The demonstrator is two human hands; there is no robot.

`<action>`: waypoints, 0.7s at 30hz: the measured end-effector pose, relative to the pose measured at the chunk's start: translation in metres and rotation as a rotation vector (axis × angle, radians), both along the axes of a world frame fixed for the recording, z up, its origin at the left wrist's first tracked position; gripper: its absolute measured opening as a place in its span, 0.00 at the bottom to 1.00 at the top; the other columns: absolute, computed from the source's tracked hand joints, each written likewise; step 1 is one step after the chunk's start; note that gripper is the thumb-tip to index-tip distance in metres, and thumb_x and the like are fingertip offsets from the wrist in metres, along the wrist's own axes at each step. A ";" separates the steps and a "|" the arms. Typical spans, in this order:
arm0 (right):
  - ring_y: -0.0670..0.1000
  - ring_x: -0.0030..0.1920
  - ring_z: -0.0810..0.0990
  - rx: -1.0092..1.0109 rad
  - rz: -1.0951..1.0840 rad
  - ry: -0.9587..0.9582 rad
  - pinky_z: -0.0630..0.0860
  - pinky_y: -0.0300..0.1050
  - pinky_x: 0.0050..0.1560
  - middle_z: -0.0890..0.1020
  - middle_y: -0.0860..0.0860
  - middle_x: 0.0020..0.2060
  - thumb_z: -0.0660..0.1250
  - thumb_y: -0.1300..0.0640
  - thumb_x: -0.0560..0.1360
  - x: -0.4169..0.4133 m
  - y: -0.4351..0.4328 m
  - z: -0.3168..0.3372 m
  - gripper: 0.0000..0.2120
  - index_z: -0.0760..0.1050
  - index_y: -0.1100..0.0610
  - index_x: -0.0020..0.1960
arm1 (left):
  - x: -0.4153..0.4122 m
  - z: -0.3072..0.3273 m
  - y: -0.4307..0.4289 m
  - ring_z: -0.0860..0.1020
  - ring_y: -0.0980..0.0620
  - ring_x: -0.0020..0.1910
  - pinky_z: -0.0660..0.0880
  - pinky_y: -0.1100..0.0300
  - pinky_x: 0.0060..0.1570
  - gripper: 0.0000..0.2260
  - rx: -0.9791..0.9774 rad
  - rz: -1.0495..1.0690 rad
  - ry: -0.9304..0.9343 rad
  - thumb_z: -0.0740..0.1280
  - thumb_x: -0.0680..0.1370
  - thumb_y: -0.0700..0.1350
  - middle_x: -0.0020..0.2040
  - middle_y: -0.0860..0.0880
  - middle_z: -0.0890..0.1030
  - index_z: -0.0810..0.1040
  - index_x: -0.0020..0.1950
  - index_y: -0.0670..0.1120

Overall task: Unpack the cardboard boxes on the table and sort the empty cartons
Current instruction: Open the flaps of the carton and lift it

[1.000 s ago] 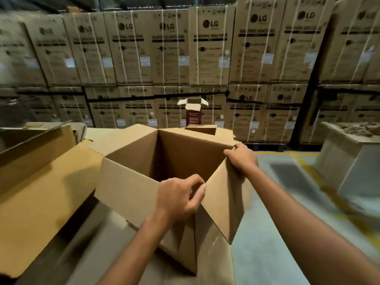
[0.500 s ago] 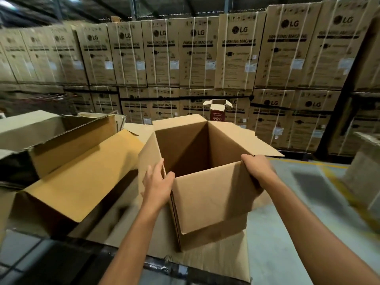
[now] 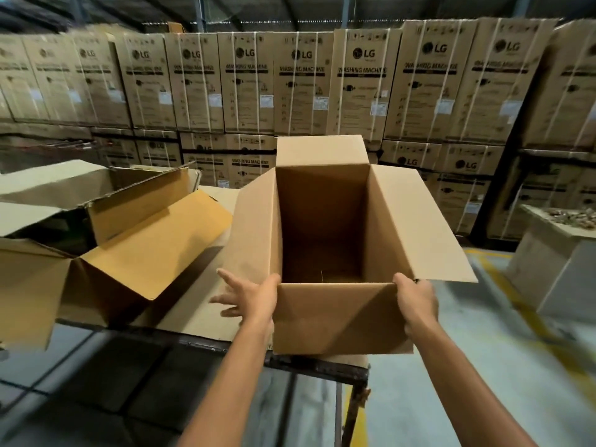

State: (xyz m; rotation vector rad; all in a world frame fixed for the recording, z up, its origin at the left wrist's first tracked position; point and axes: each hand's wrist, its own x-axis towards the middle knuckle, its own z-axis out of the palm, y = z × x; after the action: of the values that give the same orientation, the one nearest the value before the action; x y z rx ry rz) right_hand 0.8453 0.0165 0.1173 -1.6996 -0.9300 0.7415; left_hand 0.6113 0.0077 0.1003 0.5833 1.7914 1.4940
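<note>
An empty brown carton (image 3: 335, 317) with all flaps open is held up over the table's right end, its mouth tipped toward me so the bare inside shows. My left hand (image 3: 250, 298) presses flat against its left near corner, fingers spread. My right hand (image 3: 417, 301) grips the right near corner. Left of it, a larger open carton (image 3: 135, 262) lies on the table (image 3: 316, 369), its long flaps splayed out.
A cardboard sheet covers the tabletop, whose dark metal edge and leg are near me. Stacked washing machine cartons (image 3: 303, 85) form a wall behind. A pale block (image 3: 554, 266) topped with scraps stands on the floor at right, beside yellow floor lines.
The carton has risen and turned square toward me. My left hand moved from its left wall to the near left corner. The small red box behind it is now hidden.
</note>
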 end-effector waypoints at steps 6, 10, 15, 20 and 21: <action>0.55 0.41 0.73 0.043 -0.005 0.077 0.68 0.48 0.46 0.75 0.54 0.39 0.63 0.54 0.79 -0.004 -0.042 -0.015 0.09 0.72 0.60 0.47 | 0.005 0.003 -0.031 0.70 0.38 0.69 0.69 0.38 0.67 0.44 0.089 -0.071 -0.306 0.65 0.76 0.35 0.77 0.40 0.62 0.40 0.81 0.54; 0.53 0.36 0.73 0.061 0.019 0.154 0.72 0.50 0.42 0.78 0.57 0.37 0.65 0.56 0.77 -0.003 -0.062 -0.019 0.10 0.75 0.63 0.42 | 0.015 0.010 -0.058 0.66 0.40 0.73 0.66 0.41 0.71 0.39 0.155 0.021 -0.237 0.62 0.78 0.33 0.80 0.44 0.59 0.46 0.82 0.52; 0.55 0.36 0.74 0.099 0.064 0.199 0.73 0.52 0.41 0.76 0.54 0.33 0.66 0.57 0.75 -0.005 -0.078 -0.014 0.10 0.74 0.62 0.38 | 0.012 0.018 -0.086 0.69 0.44 0.68 0.70 0.52 0.61 0.37 0.209 0.066 -0.120 0.63 0.79 0.35 0.79 0.46 0.61 0.49 0.82 0.52; 0.55 0.33 0.71 0.180 0.131 0.218 0.71 0.53 0.38 0.74 0.54 0.29 0.68 0.58 0.73 -0.023 -0.082 0.000 0.12 0.71 0.61 0.33 | -0.009 0.031 -0.114 0.72 0.46 0.56 0.74 0.46 0.58 0.37 0.161 0.028 -0.058 0.65 0.79 0.37 0.71 0.43 0.68 0.48 0.81 0.54; 0.54 0.32 0.70 0.205 0.157 0.216 0.69 0.52 0.37 0.74 0.54 0.29 0.69 0.58 0.73 -0.029 -0.083 0.006 0.13 0.71 0.60 0.33 | -0.017 0.034 -0.120 0.73 0.46 0.56 0.75 0.44 0.59 0.36 0.157 0.034 -0.054 0.65 0.80 0.37 0.69 0.43 0.70 0.49 0.81 0.55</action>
State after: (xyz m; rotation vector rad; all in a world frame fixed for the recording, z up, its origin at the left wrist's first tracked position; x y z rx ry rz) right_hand 0.8160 -0.0664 0.1234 -1.3509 -0.9599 0.8834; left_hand 0.5946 -0.1120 0.1345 0.5864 1.6610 1.6692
